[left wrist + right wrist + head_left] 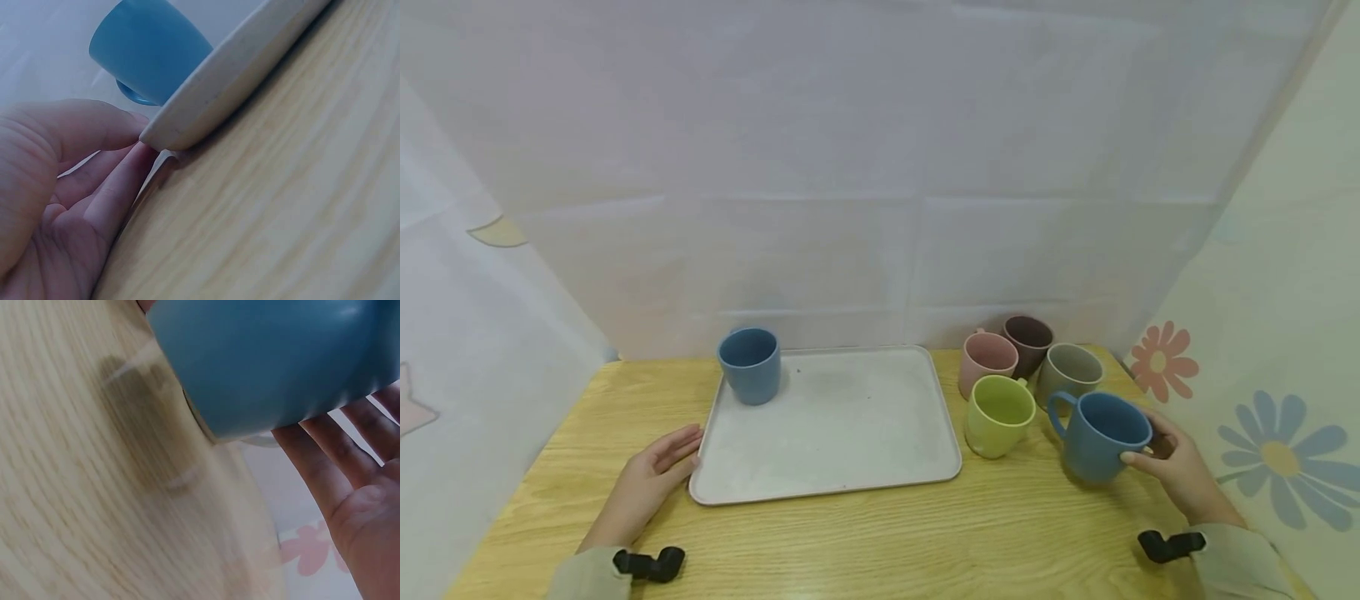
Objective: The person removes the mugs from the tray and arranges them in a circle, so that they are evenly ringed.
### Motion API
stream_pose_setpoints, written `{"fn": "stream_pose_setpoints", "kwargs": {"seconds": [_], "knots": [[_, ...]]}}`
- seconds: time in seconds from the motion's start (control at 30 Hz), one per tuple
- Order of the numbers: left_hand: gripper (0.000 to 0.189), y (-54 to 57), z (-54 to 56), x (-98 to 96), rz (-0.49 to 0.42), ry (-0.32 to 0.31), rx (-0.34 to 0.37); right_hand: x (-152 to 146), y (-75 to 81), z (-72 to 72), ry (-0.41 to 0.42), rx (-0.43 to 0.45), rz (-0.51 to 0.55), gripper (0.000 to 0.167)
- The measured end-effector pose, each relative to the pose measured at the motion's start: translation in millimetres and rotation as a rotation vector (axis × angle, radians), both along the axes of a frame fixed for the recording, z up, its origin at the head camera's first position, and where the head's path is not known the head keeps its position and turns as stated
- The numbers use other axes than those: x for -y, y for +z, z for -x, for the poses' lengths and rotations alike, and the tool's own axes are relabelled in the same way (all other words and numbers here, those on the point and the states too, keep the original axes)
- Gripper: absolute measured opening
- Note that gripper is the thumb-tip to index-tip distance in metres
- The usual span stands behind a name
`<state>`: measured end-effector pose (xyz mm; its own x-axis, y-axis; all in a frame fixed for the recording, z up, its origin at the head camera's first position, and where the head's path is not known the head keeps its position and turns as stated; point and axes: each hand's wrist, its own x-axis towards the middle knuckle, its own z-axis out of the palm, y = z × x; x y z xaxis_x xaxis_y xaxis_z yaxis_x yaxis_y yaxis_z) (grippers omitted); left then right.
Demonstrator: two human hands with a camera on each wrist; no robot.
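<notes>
- Clearly gripping the blue mug (1101, 433) with the right hand (1180, 471): thumb hooked over the near rim, fingers (337, 450) spread loosely round the far wall, handle pointing away from the palm.
- Sitting at the right end of the table (925, 542), near the front of a cluster of mugs; seems tipped or just lifted off the wood, judging by the shadow under its base in the wrist view, though hard to tell for sure.
- Just beside it: green mug (997, 414), grey mug (1070, 372), pink mug (987, 362) and brown mug (1028, 342), all upright and close together.
- Resting the left hand (651, 479) open and flat, straight fingertips touching the left rim of the tray (850, 467) near its front corner, holding nothing.
- Standing already in the tray's far left corner: a second blue cup (749, 365).
- Looks like the pick-up stage; any carry towards the tray calls for a clean lift past the green mug and a steady tray.
</notes>
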<state>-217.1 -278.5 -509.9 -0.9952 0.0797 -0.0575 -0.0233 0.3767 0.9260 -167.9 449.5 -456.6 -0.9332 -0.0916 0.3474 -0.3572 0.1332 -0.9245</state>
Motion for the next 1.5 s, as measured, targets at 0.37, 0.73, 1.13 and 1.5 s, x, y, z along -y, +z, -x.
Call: {"fn": "stream_pose_setpoints", "kwargs": {"seconds": [0.37,0.73,1.13,1.5], "knots": [[0.073,1.1,-1.8,-6.8,-0.02,-0.004,0.019,-13,-14.2,0.0,-0.036,0.057,0.002,0.069],[0.071,-0.5,0.2,-5.5,-0.028,-0.003,0.013,-15,-19.2,5.8,-0.007,0.069,-0.031,0.073],[0.071,2.5,-0.6,-3.4,-0.024,-0.006,-0.005,-19,-26.8,19.1,0.271,0.038,0.195,0.071],[0.072,1.3,-0.1,0.1,-0.028,0.003,0.01,-19,-19.4,26.1,0.386,0.08,0.15,0.069]]}}
